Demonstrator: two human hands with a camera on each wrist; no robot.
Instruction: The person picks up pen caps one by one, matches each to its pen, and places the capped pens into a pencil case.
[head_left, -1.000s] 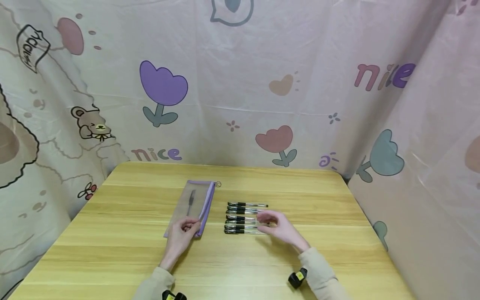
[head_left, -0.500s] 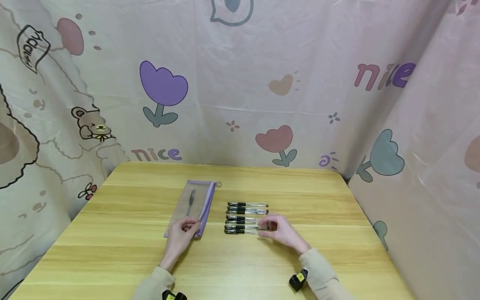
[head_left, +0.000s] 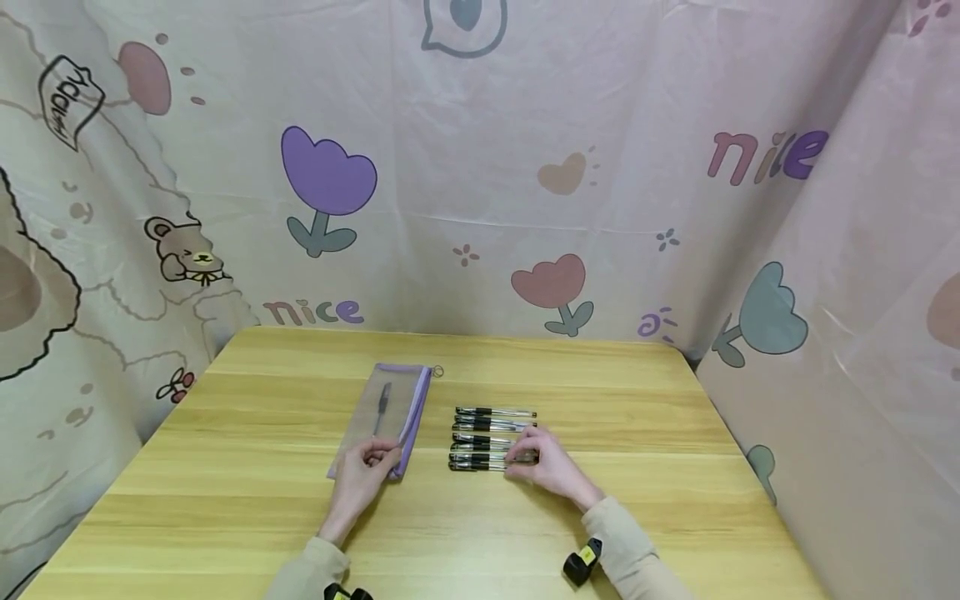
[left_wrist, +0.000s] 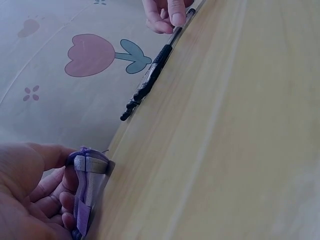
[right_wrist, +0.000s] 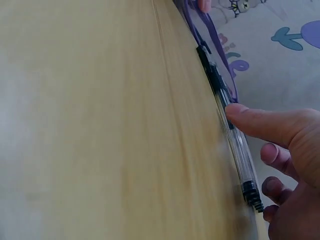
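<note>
A mesh pencil case (head_left: 401,387) with purple trim lies at centre-left, one pen (head_left: 383,402) showing through it. My left hand (head_left: 360,472) pinches the case's near end by the zip edge; the left wrist view gives this zip end (left_wrist: 91,170) close up. To the right, several clear-barrelled gel pens (head_left: 480,425) with black caps and grips lie in a row, caps to the left. Over their right ends hovers my right hand (head_left: 551,465), fingers loosely bent. Its thumb lies at the nearest pen (right_wrist: 241,155) in the right wrist view; whether it touches I cannot tell.
The wooden table (head_left: 465,533) ends at a printed curtain (head_left: 450,208) behind and at both sides. Black camera units (head_left: 581,562) hang at both wrists. A metal ring (head_left: 438,371) hangs from the case's far corner.
My right hand has moved slightly left and nearer to the closest pens. The left hand keeps its pinch on the pencil case, and the pens look unmoved.
</note>
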